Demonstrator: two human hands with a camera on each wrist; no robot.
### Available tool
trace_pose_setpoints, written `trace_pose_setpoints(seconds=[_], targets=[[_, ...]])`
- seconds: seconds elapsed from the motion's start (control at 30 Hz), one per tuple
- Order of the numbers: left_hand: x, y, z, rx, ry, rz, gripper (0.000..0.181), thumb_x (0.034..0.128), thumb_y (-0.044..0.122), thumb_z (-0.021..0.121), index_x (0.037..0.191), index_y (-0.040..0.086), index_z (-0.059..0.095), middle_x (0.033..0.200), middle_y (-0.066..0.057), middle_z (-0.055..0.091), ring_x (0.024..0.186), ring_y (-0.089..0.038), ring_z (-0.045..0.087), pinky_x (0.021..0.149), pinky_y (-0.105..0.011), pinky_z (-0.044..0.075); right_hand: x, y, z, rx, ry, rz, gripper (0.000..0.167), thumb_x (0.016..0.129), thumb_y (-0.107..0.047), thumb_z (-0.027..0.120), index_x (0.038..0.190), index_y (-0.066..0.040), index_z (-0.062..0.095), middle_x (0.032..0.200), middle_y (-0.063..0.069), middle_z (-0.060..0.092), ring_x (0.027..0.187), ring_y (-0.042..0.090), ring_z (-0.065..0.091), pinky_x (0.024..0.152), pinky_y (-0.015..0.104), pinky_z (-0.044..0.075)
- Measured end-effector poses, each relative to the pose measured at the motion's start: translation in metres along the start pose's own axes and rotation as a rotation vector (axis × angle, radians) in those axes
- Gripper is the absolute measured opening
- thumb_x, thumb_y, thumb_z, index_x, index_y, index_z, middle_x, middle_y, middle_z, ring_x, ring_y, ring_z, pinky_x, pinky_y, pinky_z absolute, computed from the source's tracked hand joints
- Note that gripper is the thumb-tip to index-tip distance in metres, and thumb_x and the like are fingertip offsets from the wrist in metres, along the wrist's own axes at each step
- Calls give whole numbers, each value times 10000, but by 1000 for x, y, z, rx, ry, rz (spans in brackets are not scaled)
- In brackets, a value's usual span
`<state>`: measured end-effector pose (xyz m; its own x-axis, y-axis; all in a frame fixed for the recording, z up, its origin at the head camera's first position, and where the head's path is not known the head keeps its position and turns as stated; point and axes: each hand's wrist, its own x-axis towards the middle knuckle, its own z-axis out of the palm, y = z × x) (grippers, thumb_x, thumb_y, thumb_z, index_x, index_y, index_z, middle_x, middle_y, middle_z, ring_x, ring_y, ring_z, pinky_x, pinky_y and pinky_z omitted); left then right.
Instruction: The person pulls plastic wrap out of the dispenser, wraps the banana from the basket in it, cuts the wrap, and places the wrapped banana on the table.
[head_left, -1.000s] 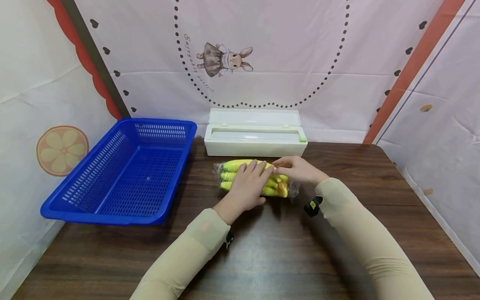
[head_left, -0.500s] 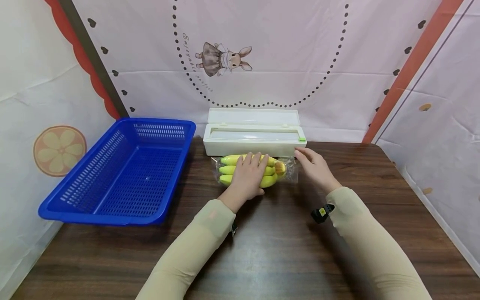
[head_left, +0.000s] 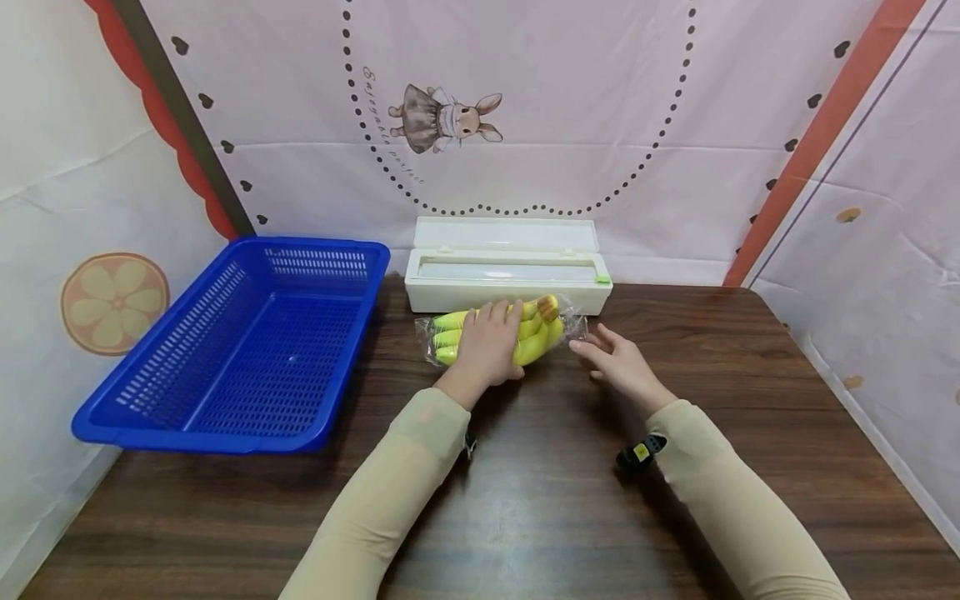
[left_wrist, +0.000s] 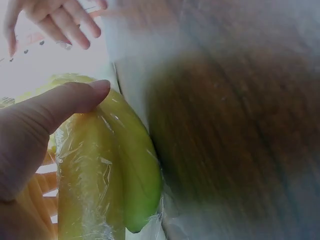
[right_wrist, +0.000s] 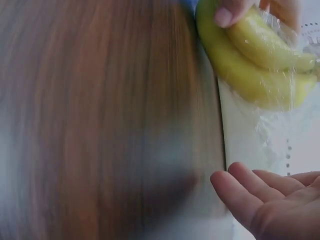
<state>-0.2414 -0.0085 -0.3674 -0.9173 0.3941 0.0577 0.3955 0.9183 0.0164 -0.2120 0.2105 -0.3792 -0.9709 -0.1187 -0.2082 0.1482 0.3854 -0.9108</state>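
Note:
A bunch of bananas [head_left: 536,333], wrapped in clear cling film, is in front of the white box on the table. My left hand [head_left: 487,343] grips the bunch from above; the left wrist view shows its thumb [left_wrist: 75,100] across one side of the bananas and its fingers on the other. The stem end is tilted up and away, and loose film [head_left: 574,321] sticks out beyond it. Beside that end is my right hand [head_left: 624,367], fingers extended, holding nothing. In the right wrist view its fingers [right_wrist: 245,192] are apart from the bananas [right_wrist: 260,75].
Just behind the bananas stands a white cling film dispenser [head_left: 510,296] with its lid up and a green slider at its right end. A blue plastic basket [head_left: 202,440] is at the left of the brown wooden table [head_left: 540,500]. Printed cloth walls enclose the table.
The bunch has turned, its stem end rising towards the dispenser, with my left hand still on it. My right hand moved out from the bananas, then down and back near the film end.

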Motion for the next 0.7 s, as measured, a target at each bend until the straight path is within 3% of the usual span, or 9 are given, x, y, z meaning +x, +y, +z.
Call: trace_pose_setpoints(seconds=[0.2,0.33,0.5,0.7], targets=[[4,-4,-2,-56,-57,-38,1081,681,532,785,1507,125,219,1473,-94,367,1345,-297,357,1113,-506,264,8,-2,16,278,-66,-10,806,953,-240,549,1511,-18,12,1559,192,181,1393,292,317,1066,452,373],[6,-5,-5,-92,-76,-49,1083,658,525,806,1497,127,249,1460,-98,381,1343,-295,360,1115,-504,259,11,-8,24,422,-16,-43,743,956,-159,540,1516,-38,68,1542,189,227,1399,276,301,1097,455,332],[7,-5,-6,-132,-80,-48,1084,636,503,831,1486,129,273,1443,-100,393,1341,-298,356,1123,-512,240,15,-13,33,469,102,-56,635,954,-116,533,1497,-44,211,1490,167,297,1317,248,404,1089,422,354],[7,-6,-6,-140,-94,-54,1083,636,501,833,1488,139,271,1439,-101,395,1340,-299,355,1121,-510,242,17,-14,41,499,182,-83,464,968,-112,512,1404,4,402,1267,54,482,1039,54,547,1052,435,391]])
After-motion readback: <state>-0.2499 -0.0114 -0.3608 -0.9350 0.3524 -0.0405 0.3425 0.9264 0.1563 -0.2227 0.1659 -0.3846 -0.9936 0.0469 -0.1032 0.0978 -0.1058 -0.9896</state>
